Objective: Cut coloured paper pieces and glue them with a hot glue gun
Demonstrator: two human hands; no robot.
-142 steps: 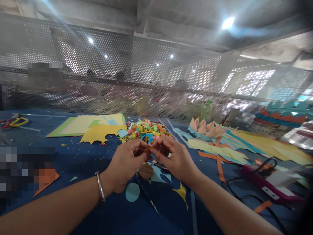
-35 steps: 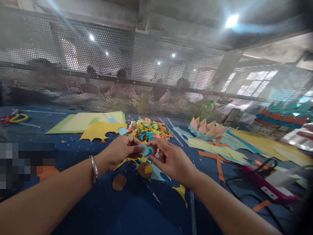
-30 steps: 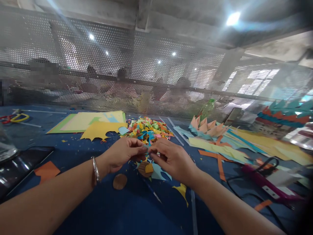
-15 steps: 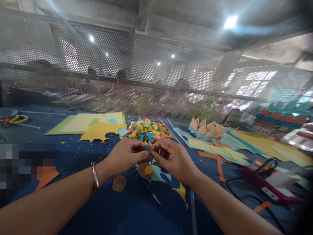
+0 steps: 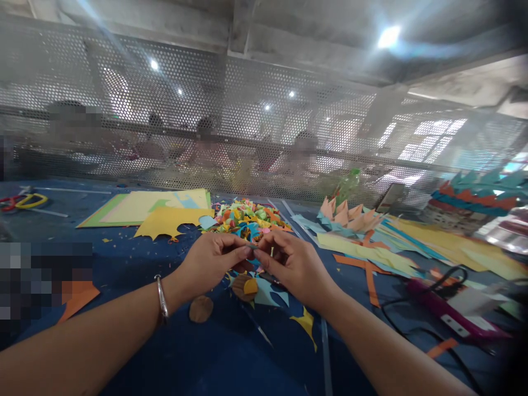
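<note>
Just over a second back, the pale-blue paper piece (image 5: 251, 247) showed you its broad round face; by this moment you had it edge-on, only a thin sliver visible between your fingertips. Likely meaning: the piece had been folded or curled, and you were pressing it, though your fingers hid the crease. Your left hand (image 5: 214, 264) pinched it between thumb and forefinger; the fingers of your right hand (image 5: 295, 267) gripped its other end, nearly touching the left ones. The piece was off the surface (image 5: 231, 363), in front of the pile of folded scraps (image 5: 247, 212). Also changed: several seconds back an orange bit was in your fingers, while now a yellow-orange folded piece (image 5: 250, 286) lay on the wooden disc (image 5: 238, 289) below your hands. A second brown disc (image 5: 201, 309) lay bare, nearer you, just beneath your left wrist. Around: a light-blue offcut (image 5: 267, 295) beside the wooden disc, partly beneath your right hand; a slim pointed tool (image 5: 264, 334) and a yellow offcut (image 5: 306, 324) nearer you. Nothing blocked the pinch itself; offcut and tool crowded the disc. Farther right, well apart, a magenta power strip (image 5: 431, 302).
</note>
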